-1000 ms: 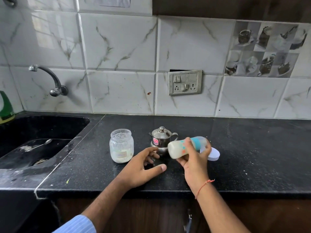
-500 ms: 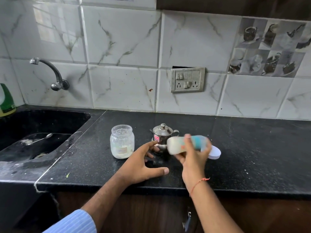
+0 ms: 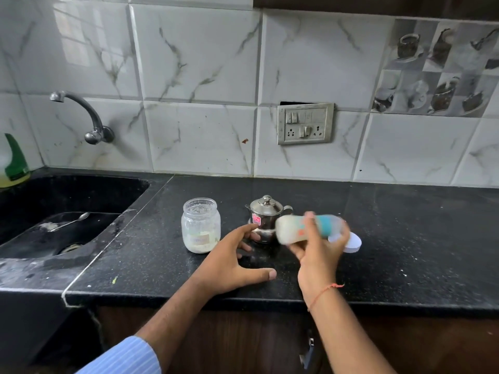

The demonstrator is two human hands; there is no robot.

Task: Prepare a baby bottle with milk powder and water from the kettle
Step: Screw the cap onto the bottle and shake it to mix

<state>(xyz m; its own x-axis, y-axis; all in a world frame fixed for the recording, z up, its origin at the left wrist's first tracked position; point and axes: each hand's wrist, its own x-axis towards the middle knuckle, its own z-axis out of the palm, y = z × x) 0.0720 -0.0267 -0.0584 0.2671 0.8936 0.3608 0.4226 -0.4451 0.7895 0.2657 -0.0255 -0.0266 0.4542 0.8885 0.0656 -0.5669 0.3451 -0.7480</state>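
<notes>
Right-hand [image 3: 318,247] grip, bottle [image 3: 305,228] sideways, base leftward

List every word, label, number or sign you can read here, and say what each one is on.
No text here can be read.
Jar: pale label low on the front, lettering too faint to read.
Kettle: red and pink sticker, too small to read.
Baby bottle: orange and teal markings, blurred by motion.
Green bottle at the left edge: no lettering legible.
Switch plate: no markings legible.
</notes>
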